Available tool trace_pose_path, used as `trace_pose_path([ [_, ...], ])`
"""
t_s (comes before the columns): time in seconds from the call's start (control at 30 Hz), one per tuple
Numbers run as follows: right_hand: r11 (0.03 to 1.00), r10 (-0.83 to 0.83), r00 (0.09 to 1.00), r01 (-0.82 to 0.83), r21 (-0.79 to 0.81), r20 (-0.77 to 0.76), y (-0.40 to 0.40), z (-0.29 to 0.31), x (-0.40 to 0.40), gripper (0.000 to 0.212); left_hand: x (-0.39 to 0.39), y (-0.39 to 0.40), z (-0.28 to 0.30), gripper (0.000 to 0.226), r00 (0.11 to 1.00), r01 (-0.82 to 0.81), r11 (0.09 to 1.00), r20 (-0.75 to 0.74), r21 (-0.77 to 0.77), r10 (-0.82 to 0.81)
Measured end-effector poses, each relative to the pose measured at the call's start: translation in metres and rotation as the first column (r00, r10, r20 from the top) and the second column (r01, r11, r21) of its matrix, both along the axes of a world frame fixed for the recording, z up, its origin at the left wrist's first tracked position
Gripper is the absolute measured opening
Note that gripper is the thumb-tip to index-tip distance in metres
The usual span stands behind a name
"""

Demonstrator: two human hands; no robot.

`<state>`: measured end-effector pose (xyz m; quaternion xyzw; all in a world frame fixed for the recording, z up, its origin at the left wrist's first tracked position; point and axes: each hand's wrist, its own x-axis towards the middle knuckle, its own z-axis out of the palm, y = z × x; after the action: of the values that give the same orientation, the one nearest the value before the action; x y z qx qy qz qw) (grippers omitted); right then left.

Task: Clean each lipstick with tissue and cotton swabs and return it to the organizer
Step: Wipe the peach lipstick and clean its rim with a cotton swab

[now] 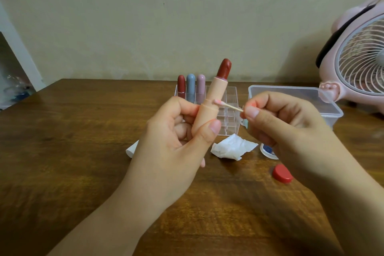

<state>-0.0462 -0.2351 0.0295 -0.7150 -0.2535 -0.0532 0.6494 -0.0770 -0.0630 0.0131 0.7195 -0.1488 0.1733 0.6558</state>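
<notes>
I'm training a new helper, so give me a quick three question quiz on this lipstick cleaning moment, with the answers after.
1. Which hand holds the open lipstick?
2. True or false: the cotton swab tip touches the dark red bullet.
3. How many capped lipsticks stand in the organizer: A two, B three, C five?

Key:
1. The left hand; the right hand holds the swab.
2. False; it touches the peach tube's collar.
3. B.

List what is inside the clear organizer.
The organizer holds three capped lipsticks in its back-left slots: dark red, blue-grey, mauve. The slots visible on the right look empty. The left hand and open lipstick hide the middle slots.
</notes>
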Motion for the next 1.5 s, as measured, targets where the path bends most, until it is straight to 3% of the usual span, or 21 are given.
trace_pose_path([
  [0.6, 0.998, -0.052, 0.993, 0.053, -0.015, 0.108, 0.007, 0.004, -0.008, 0.016, 0.001, 0.001, -0.001, 0.023, 0.993, 0.106, 0.994, -0.056, -0.015, -0.107],
  [0.8, 0.992, -0.111, 0.98, 0.12, -0.048, 0.163, -0.001, 0.005, -0.004, 0.016, 0.001, -0.001, 0.003, 0.022, 0.976, 0.168, 0.966, -0.102, -0.195, -0.19],
  [1.17, 0.984, -0.131, 0.971, 0.151, -0.089, 0.199, 0.002, 0.003, -0.003, 0.011, 0.002, -0.003, 0.0, 0.027, 0.939, 0.231, 0.943, -0.2, -0.238, -0.28],
  [1.4, 0.981, -0.14, 0.964, 0.165, -0.098, 0.225, 0.007, -0.002, -0.002, 0.011, 0.002, -0.006, -0.003, 0.027, 0.88, 0.287, 0.841, -0.222, -0.458, -0.421],
  [1.5, 0.98, -0.131, 0.961, 0.162, -0.115, 0.243, 0.008, -0.003, -0.002, 0.011, 0.003, -0.006, -0.003, 0.03, 0.872, 0.293, 0.832, -0.226, -0.47, -0.434],
])
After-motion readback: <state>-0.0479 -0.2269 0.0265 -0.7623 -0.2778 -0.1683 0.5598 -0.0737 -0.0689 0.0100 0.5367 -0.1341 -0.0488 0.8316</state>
